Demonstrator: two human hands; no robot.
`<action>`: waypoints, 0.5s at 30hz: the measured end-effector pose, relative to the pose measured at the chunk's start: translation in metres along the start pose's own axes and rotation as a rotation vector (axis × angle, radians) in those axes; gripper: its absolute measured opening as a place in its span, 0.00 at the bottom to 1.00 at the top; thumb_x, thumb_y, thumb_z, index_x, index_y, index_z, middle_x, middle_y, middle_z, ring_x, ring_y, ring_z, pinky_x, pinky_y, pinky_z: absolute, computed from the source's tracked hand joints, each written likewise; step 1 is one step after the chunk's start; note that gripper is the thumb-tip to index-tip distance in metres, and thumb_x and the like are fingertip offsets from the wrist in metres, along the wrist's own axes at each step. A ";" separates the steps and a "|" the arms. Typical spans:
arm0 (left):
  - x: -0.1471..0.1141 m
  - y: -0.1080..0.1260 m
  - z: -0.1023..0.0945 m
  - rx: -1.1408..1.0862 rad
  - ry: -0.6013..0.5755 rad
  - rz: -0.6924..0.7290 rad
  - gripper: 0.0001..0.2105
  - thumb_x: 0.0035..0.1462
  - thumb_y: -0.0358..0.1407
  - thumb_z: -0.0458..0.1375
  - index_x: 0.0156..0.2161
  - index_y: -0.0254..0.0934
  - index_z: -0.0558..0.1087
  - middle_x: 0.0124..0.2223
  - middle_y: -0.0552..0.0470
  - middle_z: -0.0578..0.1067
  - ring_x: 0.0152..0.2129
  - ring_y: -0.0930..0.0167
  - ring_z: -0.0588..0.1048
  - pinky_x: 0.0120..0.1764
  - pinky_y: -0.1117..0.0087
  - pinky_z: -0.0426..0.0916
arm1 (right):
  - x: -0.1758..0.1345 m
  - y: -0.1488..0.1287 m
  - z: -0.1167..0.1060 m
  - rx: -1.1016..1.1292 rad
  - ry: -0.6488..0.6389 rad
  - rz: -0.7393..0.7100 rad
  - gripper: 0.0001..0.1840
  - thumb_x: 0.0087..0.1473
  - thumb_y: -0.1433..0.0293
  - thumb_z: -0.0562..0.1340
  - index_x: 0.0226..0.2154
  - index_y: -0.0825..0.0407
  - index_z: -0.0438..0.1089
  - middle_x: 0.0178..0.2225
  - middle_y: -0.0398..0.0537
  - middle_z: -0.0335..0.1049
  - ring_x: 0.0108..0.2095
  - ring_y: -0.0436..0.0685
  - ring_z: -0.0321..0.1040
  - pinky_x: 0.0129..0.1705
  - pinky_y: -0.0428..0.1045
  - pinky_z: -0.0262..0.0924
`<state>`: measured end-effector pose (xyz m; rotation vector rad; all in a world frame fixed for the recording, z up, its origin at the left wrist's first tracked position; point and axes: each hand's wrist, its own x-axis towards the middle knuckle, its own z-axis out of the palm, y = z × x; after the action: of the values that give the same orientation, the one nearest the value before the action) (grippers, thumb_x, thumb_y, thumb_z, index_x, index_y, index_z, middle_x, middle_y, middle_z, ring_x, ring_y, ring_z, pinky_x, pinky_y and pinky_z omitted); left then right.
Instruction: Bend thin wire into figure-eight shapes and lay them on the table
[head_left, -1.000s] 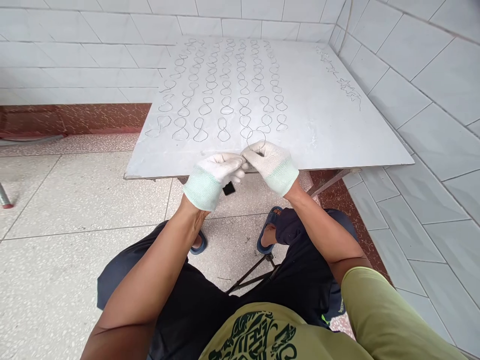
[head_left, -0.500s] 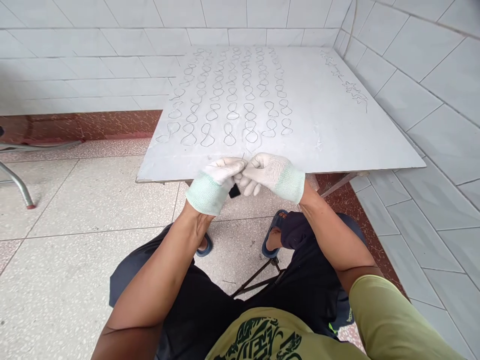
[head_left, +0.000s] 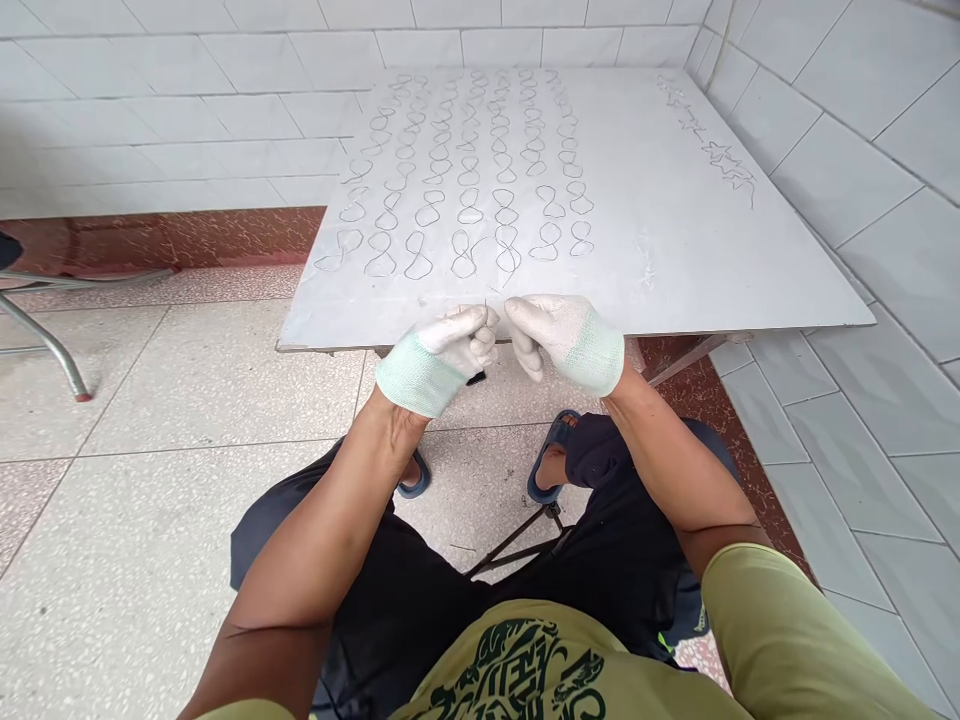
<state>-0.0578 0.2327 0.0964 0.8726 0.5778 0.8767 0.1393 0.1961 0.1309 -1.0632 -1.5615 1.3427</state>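
My left hand (head_left: 457, 338), in a white glove with a pale green cuff, is closed in a pinch on a thin wire (head_left: 486, 302), whose short end sticks up above the fingertips. My right hand (head_left: 553, 332), gloved the same way, is also pinched, just right of the left one with a small gap between them. A faint curve of wire seems to run up from the fingers, but it blends with the shapes behind. Both hands are over the near edge of a white board (head_left: 675, 280). Beyond them lie rows of figure-eight wire shapes (head_left: 464, 254).
Star-shaped wire pieces (head_left: 726, 160) lie at the board's right side. Tiled walls (head_left: 322, 60) border the back and right. A metal-legged chair (head_left: 56, 350) stands at the left. Below are my sandalled feet (head_left: 553, 460) and a dark metal frame (head_left: 517, 550).
My hands were touching at the fingertips and have drawn slightly apart, the right one moving right. The view has shifted a little, so the board sits higher in the picture.
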 end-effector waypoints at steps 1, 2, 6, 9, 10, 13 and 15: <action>0.001 -0.001 -0.001 -0.015 -0.001 -0.006 0.19 0.57 0.44 0.79 0.30 0.37 0.75 0.26 0.56 0.66 0.22 0.74 0.64 0.29 0.69 0.63 | 0.000 -0.001 0.000 -0.005 -0.002 0.010 0.35 0.75 0.44 0.61 0.22 0.46 0.64 0.16 0.40 0.64 0.20 0.50 0.62 0.28 0.48 0.61; 0.002 -0.003 -0.002 -0.029 -0.005 -0.010 0.19 0.57 0.43 0.79 0.29 0.37 0.75 0.26 0.56 0.66 0.22 0.75 0.63 0.29 0.69 0.63 | 0.000 -0.002 0.000 -0.005 -0.005 0.022 0.35 0.74 0.44 0.61 0.21 0.46 0.62 0.16 0.40 0.63 0.19 0.50 0.60 0.26 0.48 0.59; 0.003 -0.005 -0.003 -0.085 -0.005 0.000 0.19 0.55 0.38 0.81 0.29 0.36 0.74 0.27 0.56 0.67 0.22 0.77 0.63 0.27 0.71 0.62 | 0.001 -0.002 -0.002 0.002 -0.001 0.050 0.34 0.74 0.45 0.62 0.21 0.45 0.61 0.15 0.39 0.61 0.18 0.50 0.58 0.25 0.49 0.55; 0.002 -0.003 -0.001 -0.097 0.008 -0.017 0.19 0.56 0.37 0.80 0.28 0.36 0.73 0.27 0.56 0.67 0.21 0.77 0.64 0.28 0.71 0.64 | 0.001 0.001 -0.004 0.022 0.013 0.029 0.34 0.73 0.43 0.63 0.21 0.45 0.62 0.16 0.40 0.63 0.20 0.51 0.59 0.27 0.49 0.57; 0.002 -0.003 0.000 -0.088 0.005 -0.026 0.19 0.57 0.38 0.80 0.28 0.36 0.73 0.26 0.56 0.66 0.21 0.76 0.64 0.28 0.71 0.64 | 0.000 0.002 -0.005 0.026 0.022 0.017 0.35 0.73 0.43 0.63 0.21 0.45 0.62 0.16 0.40 0.63 0.20 0.51 0.60 0.28 0.49 0.58; 0.001 -0.002 0.001 -0.048 -0.017 -0.036 0.21 0.56 0.40 0.80 0.26 0.36 0.72 0.24 0.57 0.64 0.21 0.76 0.64 0.28 0.71 0.64 | 0.001 0.006 -0.008 0.019 0.050 -0.005 0.34 0.73 0.43 0.63 0.22 0.45 0.62 0.17 0.39 0.63 0.21 0.52 0.61 0.29 0.50 0.59; 0.001 -0.001 0.002 -0.016 -0.031 -0.035 0.22 0.54 0.41 0.81 0.24 0.36 0.72 0.23 0.57 0.64 0.21 0.76 0.63 0.27 0.71 0.63 | 0.002 0.008 -0.009 0.009 0.061 -0.008 0.33 0.72 0.42 0.64 0.23 0.44 0.62 0.18 0.38 0.61 0.21 0.52 0.60 0.29 0.50 0.58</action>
<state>-0.0555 0.2326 0.0959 0.8583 0.5572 0.8341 0.1484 0.2016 0.1241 -1.0813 -1.5116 1.2991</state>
